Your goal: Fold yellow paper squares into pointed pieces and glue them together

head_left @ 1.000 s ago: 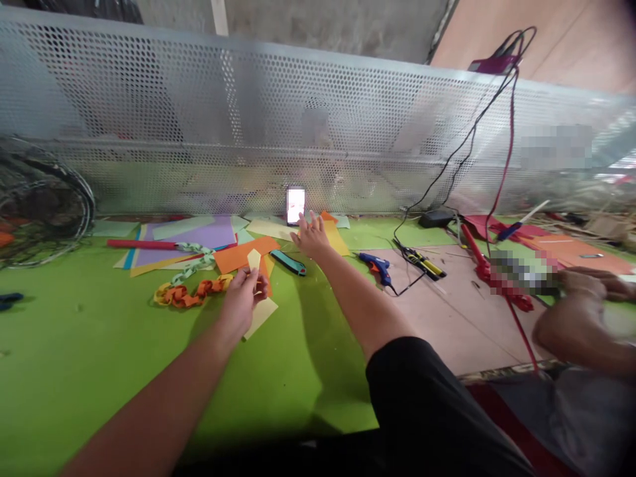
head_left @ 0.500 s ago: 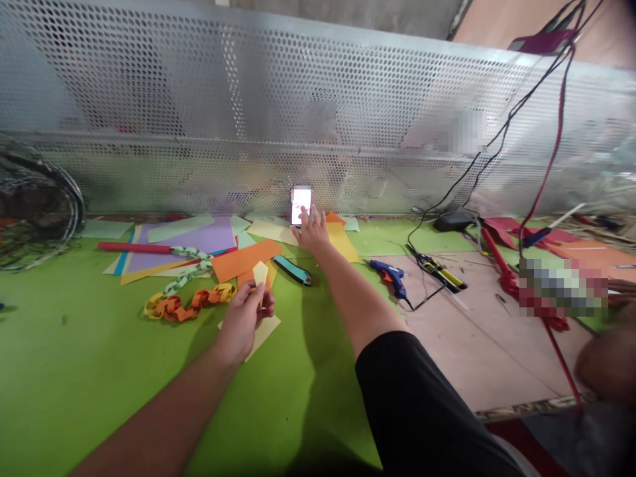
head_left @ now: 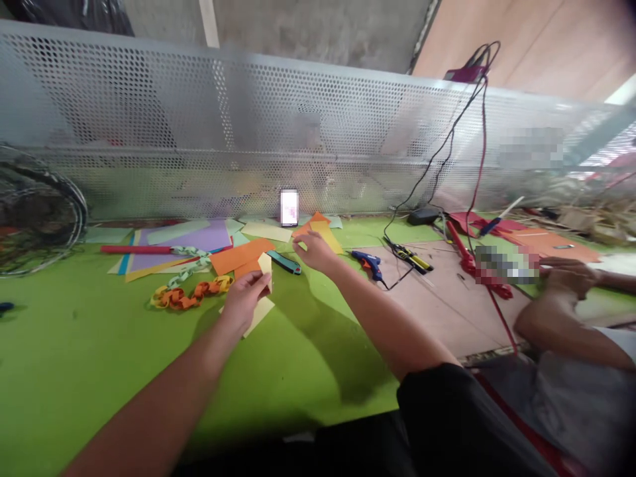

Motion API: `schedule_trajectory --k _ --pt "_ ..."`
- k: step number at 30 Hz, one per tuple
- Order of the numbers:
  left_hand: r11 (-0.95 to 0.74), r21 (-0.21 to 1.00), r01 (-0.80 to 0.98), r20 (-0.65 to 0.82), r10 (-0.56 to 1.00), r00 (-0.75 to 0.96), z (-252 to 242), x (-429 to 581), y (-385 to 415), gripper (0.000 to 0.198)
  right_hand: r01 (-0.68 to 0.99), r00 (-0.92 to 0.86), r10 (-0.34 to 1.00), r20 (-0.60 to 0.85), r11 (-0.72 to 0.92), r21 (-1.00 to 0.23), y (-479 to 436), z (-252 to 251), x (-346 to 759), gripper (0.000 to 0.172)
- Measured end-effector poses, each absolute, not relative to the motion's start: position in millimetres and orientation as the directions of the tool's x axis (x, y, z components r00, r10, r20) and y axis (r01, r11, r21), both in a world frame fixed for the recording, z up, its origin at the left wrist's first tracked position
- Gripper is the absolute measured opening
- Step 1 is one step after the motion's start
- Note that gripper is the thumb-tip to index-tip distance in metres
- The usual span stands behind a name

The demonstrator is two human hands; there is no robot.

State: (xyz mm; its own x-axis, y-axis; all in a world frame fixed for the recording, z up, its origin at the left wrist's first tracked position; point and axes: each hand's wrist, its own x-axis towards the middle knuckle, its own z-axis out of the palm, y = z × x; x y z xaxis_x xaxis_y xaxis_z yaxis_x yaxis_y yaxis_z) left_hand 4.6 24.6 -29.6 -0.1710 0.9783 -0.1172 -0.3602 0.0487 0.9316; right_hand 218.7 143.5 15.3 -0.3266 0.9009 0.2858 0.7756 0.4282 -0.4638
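My left hand pinches a small folded piece of cream paper above the green table. Beneath it lies a flat cream sheet. My right hand is raised over the table, fingers apart and curved, holding nothing. Just beyond it a lit phone stands upright against the perforated metal screen. A teal cutter lies between my hands, beside orange paper strips. Left of my left hand rests a paper chain in orange, yellow and pale green.
Stacked coloured sheets and a red roll lie at back left, near a wire coil. To the right are a blue glue gun, yellow-black pliers, hanging cables and another person's arm.
My right hand has drawn back from the phone screen toward me. The view has shifted, showing more of the other person at right. My left hand still holds the cream paper.
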Motion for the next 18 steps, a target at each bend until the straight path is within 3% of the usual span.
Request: schedule_trajectory --k 5,7,9,12,18 --pt "0.059 0.959 -0.277 -0.082 0.994 -0.072 -27 7 16 0.046 0.650 -0.397 0.902 0.170 0.408 -0.641 59 26 236 0.044" --pt "0.051 0.969 -0.240 -0.060 0.998 -0.033 -25 8 12 0.044 0.477 -0.388 0.909 0.153 0.340 -0.810 39 22 239 0.047" --pt "0.039 0.977 -0.212 -0.040 0.999 0.001 -23 9 8 0.042 0.298 -0.367 0.911 0.189 0.308 -0.904 30 15 238 0.047" --pt "0.037 0.982 -0.186 -0.029 0.999 0.045 -20 10 4 0.038 0.141 -0.366 0.914 0.178 0.243 -0.960 28 5 233 0.048" --pt "0.106 0.969 -0.225 -0.089 0.993 0.084 -16 13 -2 0.032 -0.068 -0.437 0.900 0.006 -0.026 -0.997 24 1 229 0.045"
